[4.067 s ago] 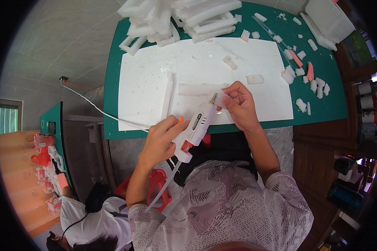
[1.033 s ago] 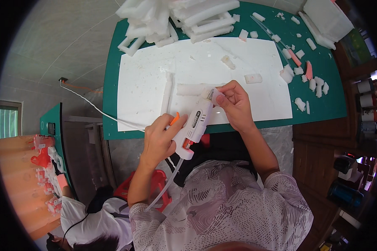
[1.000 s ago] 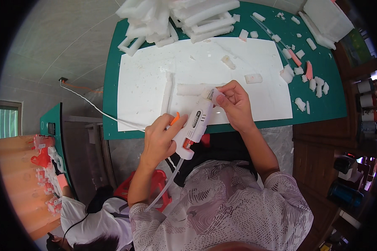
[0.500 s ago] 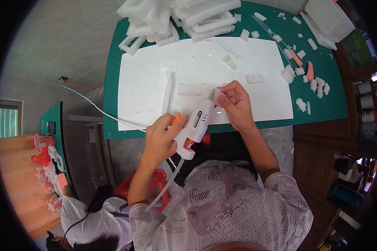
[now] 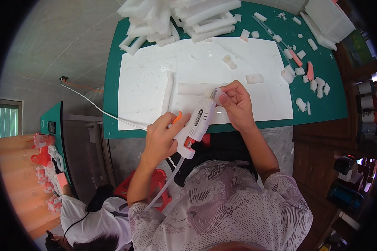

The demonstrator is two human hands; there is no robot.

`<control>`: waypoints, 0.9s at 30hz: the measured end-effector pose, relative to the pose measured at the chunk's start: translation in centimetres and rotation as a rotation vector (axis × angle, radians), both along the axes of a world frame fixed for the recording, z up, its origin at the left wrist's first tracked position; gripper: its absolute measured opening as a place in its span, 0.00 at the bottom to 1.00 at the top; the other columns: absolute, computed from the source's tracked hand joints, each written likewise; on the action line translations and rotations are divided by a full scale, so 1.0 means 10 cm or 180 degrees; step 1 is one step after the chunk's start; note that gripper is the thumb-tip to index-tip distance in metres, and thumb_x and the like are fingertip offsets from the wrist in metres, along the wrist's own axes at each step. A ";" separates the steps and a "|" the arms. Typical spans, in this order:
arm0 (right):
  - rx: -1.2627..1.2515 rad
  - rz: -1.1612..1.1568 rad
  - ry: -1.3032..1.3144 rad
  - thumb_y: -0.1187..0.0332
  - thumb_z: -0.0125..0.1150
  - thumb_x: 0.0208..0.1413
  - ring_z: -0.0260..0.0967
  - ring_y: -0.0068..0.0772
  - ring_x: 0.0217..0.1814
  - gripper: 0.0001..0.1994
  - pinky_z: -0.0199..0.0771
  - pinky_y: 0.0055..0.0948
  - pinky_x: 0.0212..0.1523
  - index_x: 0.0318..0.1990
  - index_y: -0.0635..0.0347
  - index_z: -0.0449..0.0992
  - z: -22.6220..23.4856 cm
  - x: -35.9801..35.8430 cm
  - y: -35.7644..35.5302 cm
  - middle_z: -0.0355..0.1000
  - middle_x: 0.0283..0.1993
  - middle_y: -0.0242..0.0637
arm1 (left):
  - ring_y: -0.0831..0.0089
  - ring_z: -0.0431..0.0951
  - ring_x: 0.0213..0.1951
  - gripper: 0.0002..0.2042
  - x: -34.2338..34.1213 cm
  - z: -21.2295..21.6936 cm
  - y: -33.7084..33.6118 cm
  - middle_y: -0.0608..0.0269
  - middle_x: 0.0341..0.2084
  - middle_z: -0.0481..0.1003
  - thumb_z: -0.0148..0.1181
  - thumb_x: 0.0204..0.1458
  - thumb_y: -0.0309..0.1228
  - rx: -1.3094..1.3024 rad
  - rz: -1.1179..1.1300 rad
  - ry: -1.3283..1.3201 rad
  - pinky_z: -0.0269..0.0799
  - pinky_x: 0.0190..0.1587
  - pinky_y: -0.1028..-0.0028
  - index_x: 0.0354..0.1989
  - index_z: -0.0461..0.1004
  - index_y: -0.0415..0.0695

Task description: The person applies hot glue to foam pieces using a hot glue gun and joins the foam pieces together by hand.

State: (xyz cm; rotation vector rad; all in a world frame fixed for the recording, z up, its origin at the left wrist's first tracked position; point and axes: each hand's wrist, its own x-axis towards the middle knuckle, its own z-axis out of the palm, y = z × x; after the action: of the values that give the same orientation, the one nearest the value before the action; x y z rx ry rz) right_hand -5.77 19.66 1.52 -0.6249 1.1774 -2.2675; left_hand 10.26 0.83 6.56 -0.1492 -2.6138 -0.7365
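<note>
My left hand (image 5: 160,137) is wrapped round the handle of a white hot glue gun (image 5: 197,125) with an orange trigger (image 5: 178,117). A long translucent glue stick (image 5: 165,186) sticks out of the gun's rear end. My right hand (image 5: 239,109) pinches a small whitish piece (image 5: 217,97) against or right beside the gun's nozzle; whether they touch I cannot tell. Just beyond the nozzle lies a white foam strip (image 5: 191,88), its right end partly covered by the gun. Another foam strip (image 5: 167,93) lies crosswise to its left on the white board (image 5: 144,83).
White foam frames (image 5: 209,21) are piled at the table's far side. Foam scraps (image 5: 300,104) and pink bits (image 5: 310,70) litter the green table (image 5: 331,104) on the right. A white cord (image 5: 96,106) runs from the left. A person (image 5: 94,221) sits beside a red stool (image 5: 161,194).
The glue gun and both hands have shifted only very slightly. My grip on the gun and on the small piece stays the same.
</note>
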 end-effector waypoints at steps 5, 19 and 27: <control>-0.0045 -0.0011 -0.0014 0.75 0.60 0.63 0.74 0.29 0.47 0.08 0.77 0.31 0.47 0.46 0.63 0.69 0.00 0.01 -0.01 0.77 0.47 0.42 | 0.62 0.73 0.28 0.33 0.00 -0.01 -0.01 0.58 0.28 0.68 0.55 0.28 0.14 -0.0001 -0.0017 0.0012 0.68 0.24 0.67 0.52 0.79 0.45; -0.0069 -0.0039 -0.0038 0.75 0.60 0.63 0.74 0.29 0.47 0.08 0.77 0.32 0.47 0.45 0.63 0.69 -0.03 0.02 0.00 0.77 0.46 0.41 | 0.61 0.73 0.28 0.34 -0.01 0.00 -0.01 0.57 0.28 0.68 0.55 0.27 0.14 0.0033 -0.0053 -0.0035 0.68 0.24 0.67 0.52 0.79 0.44; -0.0070 -0.0048 -0.0029 0.75 0.61 0.62 0.74 0.29 0.47 0.08 0.77 0.32 0.47 0.45 0.63 0.69 -0.01 0.02 0.01 0.77 0.45 0.42 | 0.61 0.73 0.28 0.33 0.00 0.01 -0.01 0.57 0.28 0.68 0.55 0.28 0.14 0.0077 -0.0067 -0.0006 0.68 0.24 0.68 0.52 0.79 0.44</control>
State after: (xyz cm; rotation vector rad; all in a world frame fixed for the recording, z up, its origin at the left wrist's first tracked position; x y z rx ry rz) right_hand -5.57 19.74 1.46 -0.6152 1.1581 -2.2964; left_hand 10.24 0.78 6.62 -0.1690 -2.6078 -0.7756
